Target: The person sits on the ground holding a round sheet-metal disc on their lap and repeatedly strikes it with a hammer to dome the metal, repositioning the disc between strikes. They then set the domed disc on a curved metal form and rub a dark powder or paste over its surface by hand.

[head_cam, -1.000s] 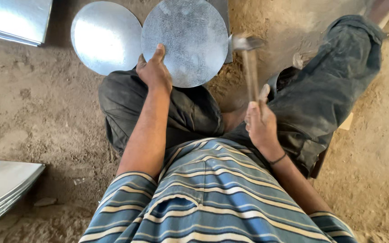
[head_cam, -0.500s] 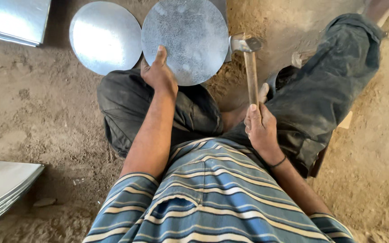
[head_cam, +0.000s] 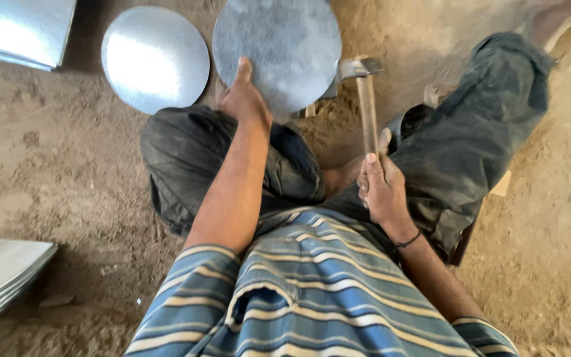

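Watching the head view. Left hand (head_cam: 242, 99) is clamping the near edge of a dull grey metal disc (head_cam: 279, 49), thumb lying flat on the top face and pointing away from the body; the other fingers are going under the rim, so I can't see them. The disc is sitting in front of the left knee, tilted a little, over the dirt floor (head_cam: 54, 172).

Right hand (head_cam: 381, 188) is gripping the lower end of a wooden-handled hammer (head_cam: 367, 99), fingers wrapped tight round the shaft, thumb riding up along it. The steel head is sitting right at the disc's right-hand rim; touching or just off it, can't tell from this angle. The handle is running almost straight back toward the body, between the knees.

A second disc (head_cam: 155, 58), shinier, is lying flat on the ground just left of the held one, rims close or slightly overlapping, can't say which.

Stack of flat metal sheets (head_cam: 21, 30) is lying at the top left corner. Another pile of sheets (head_cam: 1, 277) is lying at the lower left edge, several layers showing at the edge.

The person is sitting on the ground in dark trousers (head_cam: 470, 145) and a blue striped shirt (head_cam: 312, 297), with a dark band on the right wrist.

Containers: none showing in this view, only flat stock and discs.
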Tool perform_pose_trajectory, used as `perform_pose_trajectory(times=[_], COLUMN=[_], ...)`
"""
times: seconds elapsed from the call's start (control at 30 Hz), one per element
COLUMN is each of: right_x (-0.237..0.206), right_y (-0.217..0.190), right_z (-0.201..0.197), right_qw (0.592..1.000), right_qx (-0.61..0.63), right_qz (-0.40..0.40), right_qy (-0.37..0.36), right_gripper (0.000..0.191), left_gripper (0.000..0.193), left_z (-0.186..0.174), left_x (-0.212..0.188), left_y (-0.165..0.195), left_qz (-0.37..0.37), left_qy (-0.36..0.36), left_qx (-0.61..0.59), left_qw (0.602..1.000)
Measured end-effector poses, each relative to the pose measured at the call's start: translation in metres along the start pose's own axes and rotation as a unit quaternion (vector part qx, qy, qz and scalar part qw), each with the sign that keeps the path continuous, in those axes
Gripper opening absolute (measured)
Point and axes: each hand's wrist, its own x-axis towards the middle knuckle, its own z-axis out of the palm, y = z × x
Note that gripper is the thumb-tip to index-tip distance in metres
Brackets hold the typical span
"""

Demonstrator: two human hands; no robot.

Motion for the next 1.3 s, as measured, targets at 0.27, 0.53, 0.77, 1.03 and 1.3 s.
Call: perform_pose_trajectory(times=[0.27, 0.53, 0.77, 1.03, 1.3], right_x=[-0.002, 0.000, 0.005, 0.035, 0.050], right_y=[-0.003, 0.008, 0.006, -0.026, -0.050], right_z=[0.003, 0.005, 0.012, -0.002, 0.005], right_qw=[1.000, 0.986, 0.995, 0.999, 0.999], right_qx=[0.020, -0.153, -0.073, 0.008, -0.030], right_qz=[0.015, -0.065, -0.028, 0.035, 0.015], right_qy=[-0.014, -0.025, -0.062, 0.003, -0.008], right_gripper=[0.036, 0.039, 0.038, 0.037, 0.036], left_gripper=[0.034, 0.034, 0.039, 0.039, 0.036], left_z=[0.025, 0.025, 0.011, -0.040, -0.029], left_x=[-0.004, -0.003, 0.012, 0.031, 0.037], left_y=[0.000, -0.014, 0.011, 0.062, 0.058], left_qz=[-0.067, -0.009, -0.013, -0.061, -0.044], left_qy=[0.128, 0.011, -0.012, -0.199, -0.187], left_qx=[0.110, 0.039, 0.163, 0.152, 0.219], left_qw=[0.983, 0.999, 0.986, 0.966, 0.957])
